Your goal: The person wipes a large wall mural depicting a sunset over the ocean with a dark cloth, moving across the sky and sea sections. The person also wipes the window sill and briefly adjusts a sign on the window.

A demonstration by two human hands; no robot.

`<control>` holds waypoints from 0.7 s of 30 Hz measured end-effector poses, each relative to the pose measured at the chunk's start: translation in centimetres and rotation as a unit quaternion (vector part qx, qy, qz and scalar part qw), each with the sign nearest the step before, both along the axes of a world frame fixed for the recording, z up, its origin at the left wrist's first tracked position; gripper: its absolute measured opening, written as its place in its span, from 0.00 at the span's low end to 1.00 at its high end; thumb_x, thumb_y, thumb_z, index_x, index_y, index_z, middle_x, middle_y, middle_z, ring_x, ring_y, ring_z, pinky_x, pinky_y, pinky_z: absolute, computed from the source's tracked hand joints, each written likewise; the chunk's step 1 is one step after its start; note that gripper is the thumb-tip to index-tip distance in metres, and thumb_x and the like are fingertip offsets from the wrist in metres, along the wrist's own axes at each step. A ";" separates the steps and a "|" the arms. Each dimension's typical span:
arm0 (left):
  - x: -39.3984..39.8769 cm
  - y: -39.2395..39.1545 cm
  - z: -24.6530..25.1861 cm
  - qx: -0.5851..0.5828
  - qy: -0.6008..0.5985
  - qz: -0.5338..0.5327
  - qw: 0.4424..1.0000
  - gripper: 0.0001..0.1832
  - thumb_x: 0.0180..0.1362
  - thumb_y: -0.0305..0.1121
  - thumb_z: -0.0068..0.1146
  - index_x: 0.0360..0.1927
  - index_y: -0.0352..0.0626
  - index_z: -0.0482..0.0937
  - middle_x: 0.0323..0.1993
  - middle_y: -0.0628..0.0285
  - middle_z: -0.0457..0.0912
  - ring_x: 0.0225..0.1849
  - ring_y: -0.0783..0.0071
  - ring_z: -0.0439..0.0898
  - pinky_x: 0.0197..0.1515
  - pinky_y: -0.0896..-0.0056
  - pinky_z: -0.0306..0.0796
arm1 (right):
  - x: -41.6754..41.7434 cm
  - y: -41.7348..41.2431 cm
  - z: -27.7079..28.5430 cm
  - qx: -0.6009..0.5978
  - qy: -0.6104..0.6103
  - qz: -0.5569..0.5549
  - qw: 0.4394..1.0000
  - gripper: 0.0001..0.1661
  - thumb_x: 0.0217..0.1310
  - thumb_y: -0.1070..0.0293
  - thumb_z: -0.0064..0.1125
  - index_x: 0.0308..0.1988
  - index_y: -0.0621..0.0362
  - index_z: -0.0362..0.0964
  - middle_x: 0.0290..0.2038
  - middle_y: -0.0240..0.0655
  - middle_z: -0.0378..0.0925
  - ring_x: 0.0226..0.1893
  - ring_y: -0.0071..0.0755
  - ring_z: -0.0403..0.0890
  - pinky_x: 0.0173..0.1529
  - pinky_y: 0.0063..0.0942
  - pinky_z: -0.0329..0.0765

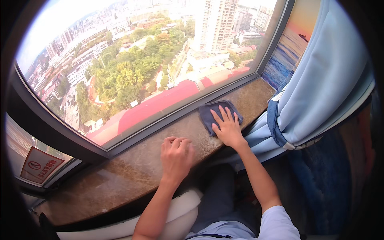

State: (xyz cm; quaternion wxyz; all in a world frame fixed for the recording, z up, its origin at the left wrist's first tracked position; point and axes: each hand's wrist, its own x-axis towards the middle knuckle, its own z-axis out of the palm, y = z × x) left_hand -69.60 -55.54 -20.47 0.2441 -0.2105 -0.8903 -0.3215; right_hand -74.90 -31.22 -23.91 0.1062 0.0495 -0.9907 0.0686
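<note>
My right hand lies flat, fingers spread, on a folded dark grey-blue cloth. The cloth rests on a brown marble windowsill, close to the window frame. To the left, my left hand is over the sill with its fingers bent and slightly blurred; nothing shows in it. Whether it touches the stone I cannot tell.
A large window in a dark frame runs behind the sill. At the right hangs a light blue curtain gathered by a blue tieback. A cream padded seat stands below the sill. A warning sign is at the lower left.
</note>
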 end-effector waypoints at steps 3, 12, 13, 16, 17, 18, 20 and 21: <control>-0.2 0.4 0.1 0.003 -0.008 0.007 1.000 0.11 0.56 0.32 0.61 0.43 0.43 0.82 0.40 0.61 0.84 0.48 0.57 0.76 0.54 0.58 0.69 | -5.1 7.8 0.1 -0.025 -0.069 -0.230 0.971 0.37 0.72 0.44 0.37 0.75 0.41 0.50 0.77 0.46 0.46 0.77 0.55 0.43 0.75 0.61 0.38; -0.3 0.0 -0.3 0.023 -0.046 0.038 0.998 0.15 0.57 0.32 0.60 0.48 0.42 0.81 0.39 0.60 0.85 0.47 0.57 0.77 0.52 0.59 0.69 | 1.1 -1.9 0.8 0.005 -0.035 -0.073 0.997 0.38 0.70 0.46 0.44 0.73 0.47 0.54 0.76 0.51 0.47 0.75 0.65 0.44 0.69 0.77 0.40; -0.2 0.1 -0.2 0.031 -0.056 0.037 0.997 0.15 0.57 0.33 0.59 0.48 0.42 0.81 0.39 0.59 0.85 0.47 0.57 0.77 0.52 0.59 0.69 | -0.2 -0.8 0.4 0.005 -0.018 -0.053 0.998 0.38 0.70 0.45 0.43 0.73 0.46 0.55 0.76 0.48 0.47 0.76 0.61 0.44 0.71 0.74 0.38; -0.2 0.4 0.0 0.014 -0.053 0.030 0.998 0.15 0.57 0.33 0.59 0.48 0.42 0.81 0.39 0.60 0.85 0.47 0.57 0.78 0.51 0.58 0.69 | -6.2 4.8 0.5 -0.017 -0.108 -0.149 0.983 0.39 0.72 0.41 0.35 0.76 0.41 0.47 0.78 0.43 0.41 0.78 0.55 0.39 0.73 0.69 0.33; -0.3 0.4 0.0 0.011 -0.047 0.028 0.998 0.15 0.57 0.33 0.59 0.48 0.42 0.81 0.38 0.60 0.85 0.47 0.57 0.78 0.50 0.58 0.69 | -7.8 6.4 0.8 -0.025 -0.149 -0.211 0.966 0.40 0.73 0.40 0.33 0.76 0.40 0.44 0.79 0.41 0.38 0.78 0.53 0.37 0.74 0.67 0.31; -0.4 0.4 -0.2 0.009 -0.042 0.029 0.999 0.15 0.57 0.33 0.59 0.48 0.42 0.81 0.38 0.60 0.85 0.47 0.57 0.78 0.50 0.58 0.69 | -8.5 7.6 1.3 -0.037 -0.164 -0.249 0.954 0.40 0.73 0.39 0.32 0.77 0.39 0.41 0.79 0.40 0.35 0.78 0.53 0.35 0.74 0.66 0.30; -0.6 0.3 -0.2 0.008 -0.032 0.030 0.999 0.14 0.57 0.32 0.60 0.47 0.42 0.81 0.38 0.60 0.85 0.46 0.58 0.78 0.50 0.58 0.70 | -8.3 8.4 1.7 -0.044 -0.173 -0.294 0.939 0.41 0.73 0.39 0.31 0.77 0.40 0.39 0.79 0.40 0.33 0.78 0.54 0.33 0.74 0.67 0.29; -0.7 0.3 -0.2 0.009 -0.029 0.034 0.999 0.14 0.57 0.32 0.60 0.46 0.42 0.81 0.38 0.60 0.85 0.45 0.58 0.77 0.51 0.58 0.70 | -7.2 7.4 1.6 -0.032 -0.157 -0.289 0.944 0.40 0.73 0.40 0.31 0.77 0.42 0.40 0.79 0.43 0.35 0.78 0.56 0.35 0.73 0.69 0.31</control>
